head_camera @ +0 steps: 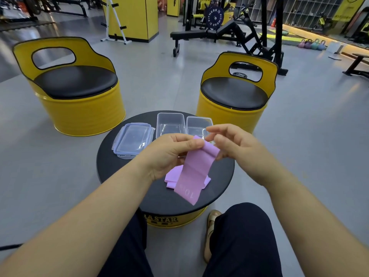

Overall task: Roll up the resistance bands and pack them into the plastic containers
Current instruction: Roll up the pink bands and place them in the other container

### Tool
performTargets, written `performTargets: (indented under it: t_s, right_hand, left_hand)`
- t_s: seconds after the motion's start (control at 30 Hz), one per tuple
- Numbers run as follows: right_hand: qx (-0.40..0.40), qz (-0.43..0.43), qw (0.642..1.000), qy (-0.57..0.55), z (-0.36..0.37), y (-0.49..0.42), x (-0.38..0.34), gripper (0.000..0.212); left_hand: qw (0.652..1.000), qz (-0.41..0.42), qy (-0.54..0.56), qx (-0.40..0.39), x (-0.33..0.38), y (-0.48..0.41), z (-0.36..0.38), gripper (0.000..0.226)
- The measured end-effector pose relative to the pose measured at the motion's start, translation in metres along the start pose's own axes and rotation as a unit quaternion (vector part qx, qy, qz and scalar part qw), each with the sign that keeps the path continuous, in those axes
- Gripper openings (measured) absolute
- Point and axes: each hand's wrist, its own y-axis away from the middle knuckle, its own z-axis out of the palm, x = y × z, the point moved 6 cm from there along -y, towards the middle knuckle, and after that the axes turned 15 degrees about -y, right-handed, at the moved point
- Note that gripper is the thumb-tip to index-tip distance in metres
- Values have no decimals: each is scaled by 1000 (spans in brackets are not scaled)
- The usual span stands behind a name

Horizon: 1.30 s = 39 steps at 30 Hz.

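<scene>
- A flat, wide lilac resistance band [196, 166] is held up above a round black tabletop [123, 166]; its top edge is pinched near the hands, and its length hangs down and toward the camera.
- The band's surface is smooth and matte, with a faint crease across the middle; pale printed characters reading roughly "10" are seen near its lower end, the rest of the print being too faint to read.
- The left hand [169, 154] is clamped on the band's upper left corner, thumb pressed over fingers.
- The right hand [233, 144] is closed on the upper right edge, with fingertips curled against the fabric.
- A second heap of lilac band [172, 176] is lying loosely on the tabletop beneath the held one.
- Two clear plastic containers [170, 124] are set side by side, open and empty, at the table's far edge; a blue-rimmed clear lid [132, 139] is laid to their left.
- "ASTAR" is legible in yellow lettering on the table's barrel base [165, 219].
- Two yellow barrel chairs [79, 108] are placed beyond the table, and "FITNESS" is printed on a distant weight plate [215, 17].
</scene>
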Motion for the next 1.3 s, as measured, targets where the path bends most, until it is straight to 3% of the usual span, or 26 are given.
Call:
performTargets:
  t_s: [0.1, 0.23, 0.37, 0.6, 0.73, 0.9, 1.07, 1.3]
  right_hand:
    - [120, -20, 991, -52, -3, 3, 12, 32]
    - [148, -38, 986, -61, 4, 7, 20, 37]
    - [177, -63, 981, -43, 3, 7, 19, 19]
    - [147, -77, 985, -54, 0, 9, 11, 10]
    - [125, -87, 987, -48, 0, 9, 7, 14]
    - [117, -94, 987, -57, 1, 12, 6, 20]
    - [133, -47, 988, -70, 1, 11, 14, 33]
    - [140, -62, 987, -53, 1, 11, 12, 9]
  left_hand:
    - [998, 13, 2, 61, 4, 1, -3, 22]
    - [995, 35, -6, 97, 9, 3, -4, 19]
    - [993, 48, -19, 109, 10, 5, -4, 22]
    - [986, 48, -89, 130, 13, 11, -7, 13]
    - [977, 56, -132, 155, 15, 11, -9, 4]
    - [978, 79, -120, 148, 19, 12, -9, 9]
    - [979, 88, -111, 148, 17, 12, -8, 14]
    - [978, 96, -107, 154, 14, 11, -9, 22]
